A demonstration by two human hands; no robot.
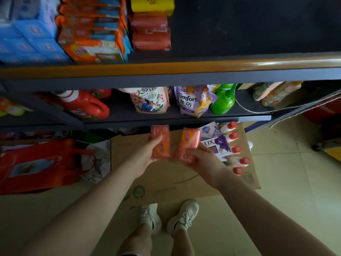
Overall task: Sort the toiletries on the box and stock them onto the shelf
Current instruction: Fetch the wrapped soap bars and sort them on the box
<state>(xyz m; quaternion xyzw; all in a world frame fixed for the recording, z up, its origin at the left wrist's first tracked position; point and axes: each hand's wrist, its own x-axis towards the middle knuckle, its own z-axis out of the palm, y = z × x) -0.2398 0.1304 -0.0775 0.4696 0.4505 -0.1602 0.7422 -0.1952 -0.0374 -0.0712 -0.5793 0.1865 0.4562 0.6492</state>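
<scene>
My left hand (145, 156) grips an orange-red soap pack (160, 139) above the cardboard box (147, 180). Beside it, my right hand (203, 161) grips a second orange soap pack (190, 143), tilted slightly. On the box's right part lie a purple LUX pack (219, 145), a white-and-blue soap pack (209, 130) and a row of white bottles with red caps (236, 149). On the upper shelf (184, 70), matching red soap packs (150, 32) are stacked under a yellow box (152, 3).
Orange and blue boxes (88, 30) fill the upper shelf's left; its right part is dark and bare. The lower shelf holds red jugs (83, 104), refill pouches (191, 100) and a green bottle (224, 100). A red bag (36, 163) stands left of the box.
</scene>
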